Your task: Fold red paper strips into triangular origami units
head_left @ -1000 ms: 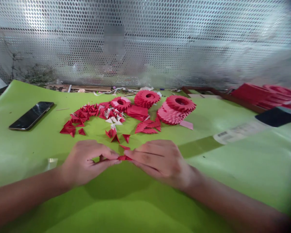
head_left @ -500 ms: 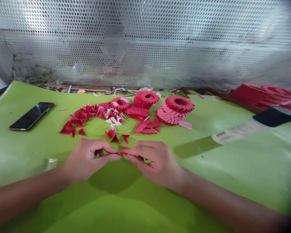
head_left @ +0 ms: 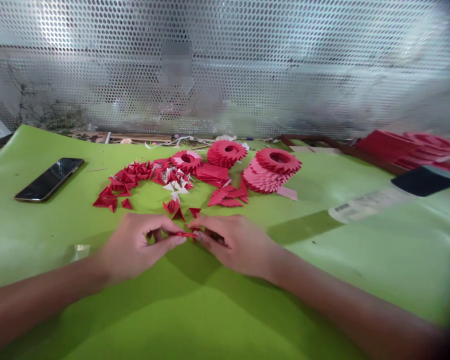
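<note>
Between my two hands is a small red folded paper piece (head_left: 187, 234), low over the green table covering. My left hand (head_left: 138, 245) pinches its left end between thumb and fingers. At its right end, my right hand (head_left: 234, 245) has thumb and forefinger closed around the paper; the other fingers curl behind. Just beyond my fingertips lie a few loose red paper triangles (head_left: 177, 214). Farther back are a heap of red folded triangles (head_left: 129, 177) and several white and red ones (head_left: 177, 180).
Paper rings (head_left: 228, 152) and a taller pink and red ring stack (head_left: 272, 172) stand behind, near flat red paper (head_left: 212, 174). A phone (head_left: 48, 180) lies at left. At right are a clear tube with a dark end (head_left: 423, 181) and red paper bundles (head_left: 390, 150). Perforated metal sheeting rises behind.
My right hand's fingers have shifted on the paper piece, and its forefinger has lifted slightly. The left hand keeps its pinch, almost unmoved.
</note>
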Demonstrator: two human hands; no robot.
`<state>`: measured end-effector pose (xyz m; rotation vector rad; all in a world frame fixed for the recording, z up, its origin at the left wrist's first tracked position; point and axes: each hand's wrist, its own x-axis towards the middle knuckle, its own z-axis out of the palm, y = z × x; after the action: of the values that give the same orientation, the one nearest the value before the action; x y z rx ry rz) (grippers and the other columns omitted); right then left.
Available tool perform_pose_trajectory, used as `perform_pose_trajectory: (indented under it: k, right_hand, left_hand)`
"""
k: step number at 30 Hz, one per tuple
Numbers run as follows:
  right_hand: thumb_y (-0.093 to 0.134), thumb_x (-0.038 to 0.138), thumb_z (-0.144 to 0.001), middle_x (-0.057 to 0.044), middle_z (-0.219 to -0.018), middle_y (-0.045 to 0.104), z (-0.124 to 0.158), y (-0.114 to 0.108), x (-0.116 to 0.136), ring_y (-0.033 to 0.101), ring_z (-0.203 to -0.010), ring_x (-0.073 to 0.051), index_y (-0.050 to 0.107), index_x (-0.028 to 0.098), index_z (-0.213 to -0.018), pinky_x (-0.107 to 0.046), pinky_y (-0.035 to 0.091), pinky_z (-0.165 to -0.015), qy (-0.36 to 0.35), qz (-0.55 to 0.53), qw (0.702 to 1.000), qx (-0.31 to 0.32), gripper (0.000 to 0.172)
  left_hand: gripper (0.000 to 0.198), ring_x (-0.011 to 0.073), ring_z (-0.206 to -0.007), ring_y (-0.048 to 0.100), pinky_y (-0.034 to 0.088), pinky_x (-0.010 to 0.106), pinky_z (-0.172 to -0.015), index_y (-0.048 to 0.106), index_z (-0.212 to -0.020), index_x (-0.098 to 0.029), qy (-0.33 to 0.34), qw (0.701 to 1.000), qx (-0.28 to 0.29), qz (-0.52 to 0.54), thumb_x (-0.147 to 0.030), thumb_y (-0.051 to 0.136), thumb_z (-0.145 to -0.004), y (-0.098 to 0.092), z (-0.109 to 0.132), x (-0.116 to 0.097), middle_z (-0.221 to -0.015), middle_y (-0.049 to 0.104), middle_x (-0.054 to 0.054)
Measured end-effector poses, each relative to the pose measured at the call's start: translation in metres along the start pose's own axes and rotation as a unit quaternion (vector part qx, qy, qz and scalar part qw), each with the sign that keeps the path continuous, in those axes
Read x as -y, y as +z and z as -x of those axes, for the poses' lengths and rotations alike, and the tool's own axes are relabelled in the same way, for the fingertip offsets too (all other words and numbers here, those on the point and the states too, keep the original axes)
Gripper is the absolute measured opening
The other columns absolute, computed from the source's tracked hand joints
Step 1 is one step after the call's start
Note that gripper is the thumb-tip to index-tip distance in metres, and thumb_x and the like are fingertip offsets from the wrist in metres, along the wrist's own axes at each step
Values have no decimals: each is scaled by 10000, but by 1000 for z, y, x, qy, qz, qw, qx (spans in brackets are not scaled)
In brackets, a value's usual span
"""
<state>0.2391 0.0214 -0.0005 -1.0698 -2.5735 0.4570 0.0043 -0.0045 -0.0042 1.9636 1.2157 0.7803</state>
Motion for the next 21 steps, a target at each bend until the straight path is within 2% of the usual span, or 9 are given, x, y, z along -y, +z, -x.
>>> perform_pose_trajectory:
  k: [3,5,8,11,16,21]
  right_hand:
    - [544,227,-950,-8,-833,750,-1,1,1,656,-620,-139,680,219,-1026,-218,401,-500,6,13,999,31,156]
    - [512,238,-966,-16,-800,740,-1,1,-1,642,-575,-140,648,205,-1096,-224,393,-473,26,9,999,45,190]
    - [483,243,-986,-40,-842,746,-1,1,-4,662,-607,-157,609,192,-1218,-244,414,-486,33,25,998,41,270]
    - [533,223,-965,-38,-871,736,0,2,-6,666,-669,-163,659,200,-1173,-260,439,-535,-13,53,998,36,244]
    - [620,182,-927,9,-794,699,1,4,-9,616,-643,-127,729,210,-999,-248,405,-548,-114,90,989,13,134]
    - [615,165,-929,15,-765,684,2,7,-9,582,-603,-119,722,190,-916,-248,362,-528,-134,106,985,-11,110]
  left_hand:
    - [190,135,-576,643,441,203,-449,778,-913,-186,11,1000,3,1,-334,660,-894,0,1,0,-833,781,56]
    - [193,137,-583,648,447,200,-445,776,-908,-184,13,1000,0,-2,-335,656,-896,0,1,-1,-822,778,57]
    - [203,134,-571,643,430,185,-415,772,-895,-176,17,1000,0,-3,-334,646,-900,0,1,-1,-793,770,60]
    - [204,129,-559,639,423,174,-401,769,-883,-170,26,1000,3,0,-325,638,-897,1,2,-2,-771,765,60]
    - [192,134,-579,658,467,171,-420,769,-906,-175,36,999,8,-2,-307,629,-898,-1,2,-4,-790,772,57]
    - [158,141,-646,693,534,177,-500,778,-918,-188,66,998,-5,-17,-273,646,-895,-1,1,-2,-809,778,47]
